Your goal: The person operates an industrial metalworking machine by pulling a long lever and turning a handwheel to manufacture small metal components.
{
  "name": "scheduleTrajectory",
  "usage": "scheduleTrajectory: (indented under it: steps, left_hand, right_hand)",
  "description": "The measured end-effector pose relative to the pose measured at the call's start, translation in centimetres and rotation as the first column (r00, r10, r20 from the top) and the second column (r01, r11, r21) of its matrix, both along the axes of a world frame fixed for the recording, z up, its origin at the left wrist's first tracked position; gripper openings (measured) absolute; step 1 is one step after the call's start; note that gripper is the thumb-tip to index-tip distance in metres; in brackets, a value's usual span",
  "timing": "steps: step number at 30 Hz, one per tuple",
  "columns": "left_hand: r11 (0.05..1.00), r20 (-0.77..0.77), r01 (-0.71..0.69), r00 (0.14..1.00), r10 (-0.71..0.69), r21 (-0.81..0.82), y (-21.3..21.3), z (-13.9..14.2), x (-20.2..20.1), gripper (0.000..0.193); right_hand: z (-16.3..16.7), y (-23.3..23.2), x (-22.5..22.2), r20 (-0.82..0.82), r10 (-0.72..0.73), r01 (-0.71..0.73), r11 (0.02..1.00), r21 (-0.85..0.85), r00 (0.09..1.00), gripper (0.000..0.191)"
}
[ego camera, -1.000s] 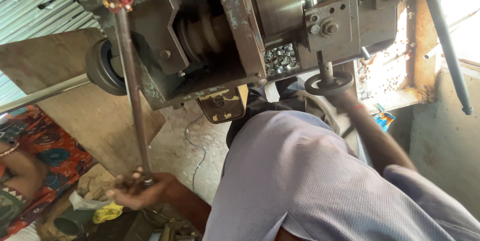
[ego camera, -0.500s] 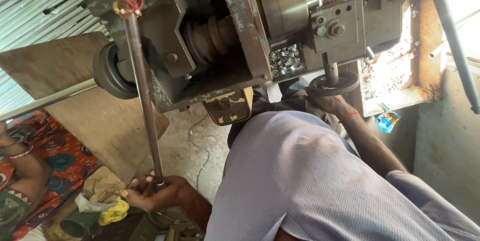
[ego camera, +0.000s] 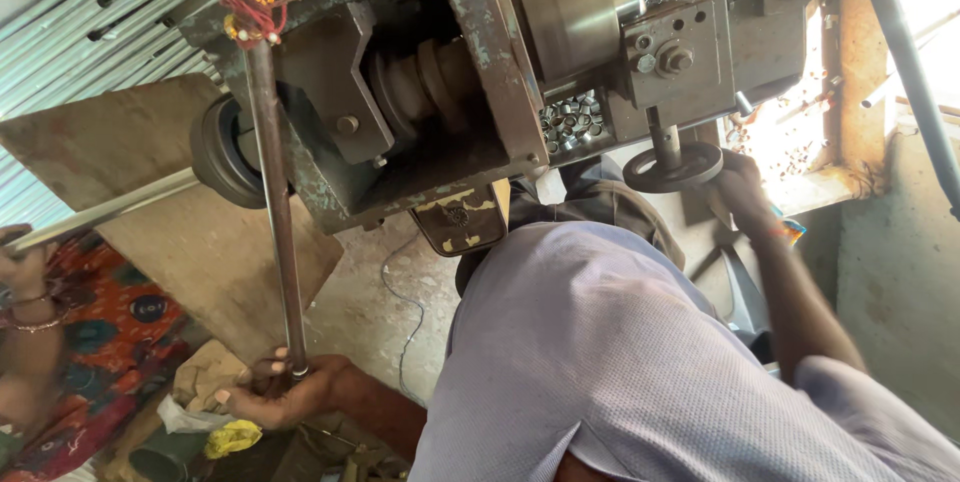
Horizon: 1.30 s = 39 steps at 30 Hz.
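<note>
My left hand (ego camera: 283, 392) is closed around the lower end of a long rusty lever rod (ego camera: 272, 192) that runs up to a grey metal lathe-like machine (ego camera: 480, 72). A red thread is tied near the rod's top. My right hand (ego camera: 742, 187) grips the rim of a small round handwheel (ego camera: 673, 168) under the machine's tool block. My pale lilac shirt (ego camera: 620, 362) fills the lower middle of the view.
A tray of small metal rings (ego camera: 572, 117) sits inside the machine. A thin steel bar (ego camera: 110, 210) sticks out left past a plywood board (ego camera: 180, 232). Another person's arm with bangles (ego camera: 30, 312) is at the left edge. Cloth and rags lie on the floor.
My left hand has drawn the rod's lower end rightward and slightly up. My right hand stays on the handwheel. The view has shifted so the machine sits further right.
</note>
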<state>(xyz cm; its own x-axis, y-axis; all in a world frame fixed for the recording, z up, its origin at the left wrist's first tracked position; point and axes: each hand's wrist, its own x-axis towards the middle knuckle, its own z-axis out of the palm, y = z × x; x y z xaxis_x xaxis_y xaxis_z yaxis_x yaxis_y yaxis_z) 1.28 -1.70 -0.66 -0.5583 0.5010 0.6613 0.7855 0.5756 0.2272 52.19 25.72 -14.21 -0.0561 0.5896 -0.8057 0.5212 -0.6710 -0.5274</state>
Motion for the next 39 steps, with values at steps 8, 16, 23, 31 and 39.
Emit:
scheduleTrajectory:
  steps: [8, 16, 23, 31, 39]
  left_hand:
    - [0.997, -0.097, -0.051, 0.994, 0.044, -0.066, -0.1, -0.2, -0.2, 0.058]
    - [0.987, -0.163, -0.082, 0.985, 0.059, -0.139, 0.2, 0.4, 0.0, 0.055]
    - [0.981, -0.169, -0.085, 0.984, 0.055, -0.176, 0.9, 1.2, 0.2, 0.055]
    - [0.987, -0.142, -0.064, 0.989, 0.044, -0.145, 1.0, 1.2, 0.3, 0.060]
    - [0.981, 0.148, -0.058, 0.988, 0.031, 0.183, -2.7, -2.3, -1.5, 0.046]
  right_hand:
    - [0.6, -4.5, -2.3, -0.014, -0.084, 0.084, 0.996, 0.006, 0.996, 0.061]
    - [-1.1, -0.8, -1.7, 0.012, -0.522, 0.509, 0.836, 0.207, 0.853, 0.091]
    - [-2.0, -0.7, -1.1, -0.037, -0.548, 0.547, 0.824, 0.147, 0.835, 0.095]
    - [-2.0, 0.6, -1.7, -0.030, -0.568, 0.568, 0.820, 0.070, 0.823, 0.095]
    - [-2.6, 0.9, -2.1, -0.113, -0.536, 0.532, 0.844, -0.067, 0.837, 0.104]
